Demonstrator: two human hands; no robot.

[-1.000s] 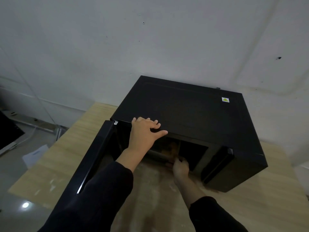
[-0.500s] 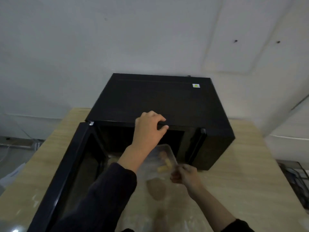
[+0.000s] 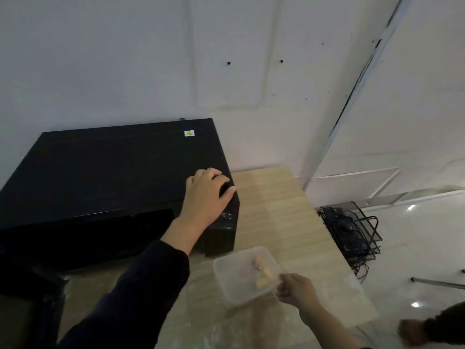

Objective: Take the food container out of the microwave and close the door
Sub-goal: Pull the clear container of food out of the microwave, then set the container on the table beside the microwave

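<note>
A clear plastic food container [image 3: 241,270] with a few yellowish pieces of food inside is outside the microwave, over the wooden table to the right of the oven's front. My right hand [image 3: 297,289] pinches its near right rim. The black microwave [image 3: 105,172] fills the left side, and its door [image 3: 32,301] hangs open at the lower left. My left hand [image 3: 206,195] rests flat on the microwave's top front right corner, fingers spread over the edge. Whether the container touches the table I cannot tell.
The light wooden table [image 3: 276,212] runs right of the microwave up to the white wall. A black wire rack [image 3: 349,233] with cables stands on the floor past the table's right edge. A dark object [image 3: 437,326] shows at the lower right corner.
My right hand has drawn the container out of the microwave and to the right, over the table. My left hand slid along the oven's top to its right corner. The view swung right.
</note>
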